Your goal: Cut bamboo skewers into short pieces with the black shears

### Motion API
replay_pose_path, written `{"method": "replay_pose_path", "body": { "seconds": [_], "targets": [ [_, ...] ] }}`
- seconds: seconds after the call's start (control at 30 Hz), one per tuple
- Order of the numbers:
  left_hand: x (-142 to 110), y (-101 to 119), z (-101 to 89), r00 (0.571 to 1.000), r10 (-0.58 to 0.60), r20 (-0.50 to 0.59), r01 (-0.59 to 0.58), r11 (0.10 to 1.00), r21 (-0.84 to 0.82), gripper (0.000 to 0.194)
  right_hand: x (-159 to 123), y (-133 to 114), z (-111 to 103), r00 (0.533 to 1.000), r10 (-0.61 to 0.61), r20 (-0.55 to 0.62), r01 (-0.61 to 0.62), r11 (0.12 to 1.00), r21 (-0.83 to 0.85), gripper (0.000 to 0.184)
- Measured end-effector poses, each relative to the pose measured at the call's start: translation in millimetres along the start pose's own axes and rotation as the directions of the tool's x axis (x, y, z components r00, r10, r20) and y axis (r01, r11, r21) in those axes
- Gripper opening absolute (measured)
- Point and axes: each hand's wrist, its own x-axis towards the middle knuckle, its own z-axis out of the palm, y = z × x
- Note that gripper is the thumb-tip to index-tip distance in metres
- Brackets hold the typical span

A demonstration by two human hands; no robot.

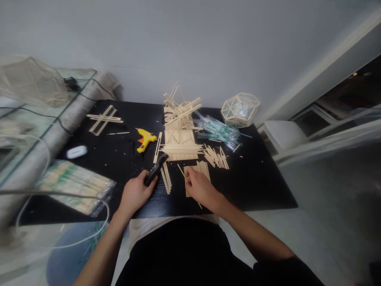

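Note:
My left hand is closed around a black hand tool with a long body, its far end angled up and to the right; its exact kind is unclear. Between the fingertips of my right hand is a thin wooden stick, slanting down toward the table's front edge. That hand is over a bundle of short wooden sticks, partly covering it. A few loose wooden strips lie between my hands. Beyond them, longer sticks rest across a slatted wooden mat.
A yellow glue gun lies left of the mat, near crossed wooden strips. Bagged sticks and a white case are at the left. Clear plastic wrappers and a polyhedral stick frame are at the back right.

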Motion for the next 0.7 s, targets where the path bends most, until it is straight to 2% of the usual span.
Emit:
{"method": "replay_pose_path", "body": {
  "seconds": [0.17,0.23,0.3,0.37,0.43,0.53,0.6,0.7],
  "targets": [
    [0,-2,0.4,1.000,0.000,-0.014,-0.001,0.998,-0.060,0.032,-2,-4,-10,1.000,-0.017,-0.009,0.018,0.993,0.118,0.028],
    [0,-4,0.7,1.000,0.001,-0.028,-0.005,0.992,-0.123,0.033,-2,-3,-13,0.998,-0.062,-0.018,0.064,0.969,0.240,0.025],
    [-1,-5,1.4,0.998,0.011,-0.067,-0.025,0.977,-0.212,0.034,-2,-1,-14,0.996,-0.079,0.040,0.055,0.906,0.420,0.020],
    [-5,-4,2.1,0.991,0.031,-0.131,-0.073,0.941,-0.330,0.034,-1,-2,-13,0.983,-0.066,0.173,-0.060,0.770,0.635,0.018],
    [-13,0,1.7,0.984,0.051,-0.171,-0.125,0.880,-0.459,0.035,-1,-6,-10,0.953,-0.086,0.292,-0.196,0.562,0.804,0.016],
    [-28,13,-2.4,0.990,0.087,-0.110,-0.137,0.757,-0.638,0.036,-3,-14,-6,0.937,-0.147,0.316,-0.266,0.284,0.921,0.009],
    [-36,22,-7.3,0.988,0.097,-0.117,-0.152,0.674,-0.723,0.031,-4,-20,-5,0.929,-0.172,0.326,-0.294,0.188,0.937,0.022],
    [-44,31,-14.9,0.982,0.109,-0.156,-0.190,0.594,-0.782,0.033,-3,-28,-5,0.906,-0.187,0.379,-0.353,0.154,0.923,0.034]
  ]
}}
